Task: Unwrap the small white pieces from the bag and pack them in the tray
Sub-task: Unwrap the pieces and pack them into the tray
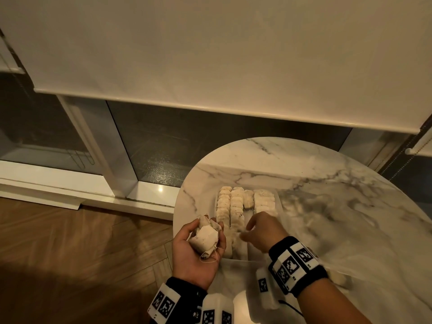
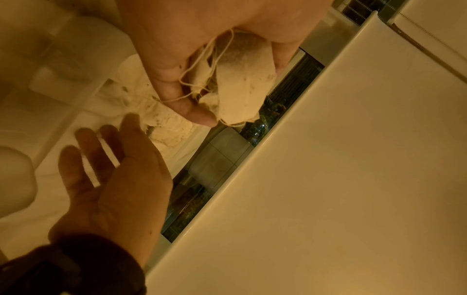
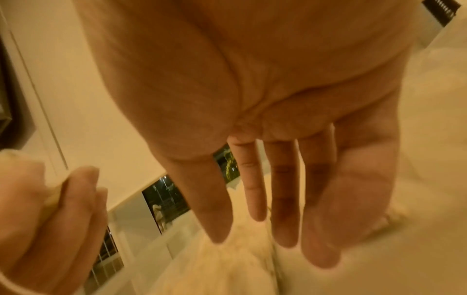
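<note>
A: The left hand [image 1: 195, 251] is palm up at the desk's left edge, fingers curled round a clump of tea bags [image 1: 205, 237] with loose strings [image 2: 199, 65] trailing over the palm.

B: And to the right of it?

A: The tray [image 1: 279, 202] on the marble desk [image 1: 339, 206], just beyond both hands. Rows of white tea bags [image 1: 230, 206] are packed in it side by side, and the held clump sits just left of the near rows.

B: The right hand?

A: The right hand [image 1: 263, 230] hovers over the tray's near end, fingers [image 3: 280, 191] straight and spread, holding nothing. It is blurred in the head view. Clear plastic bag [image 1: 304, 232] lies on the desk beside it.
</note>
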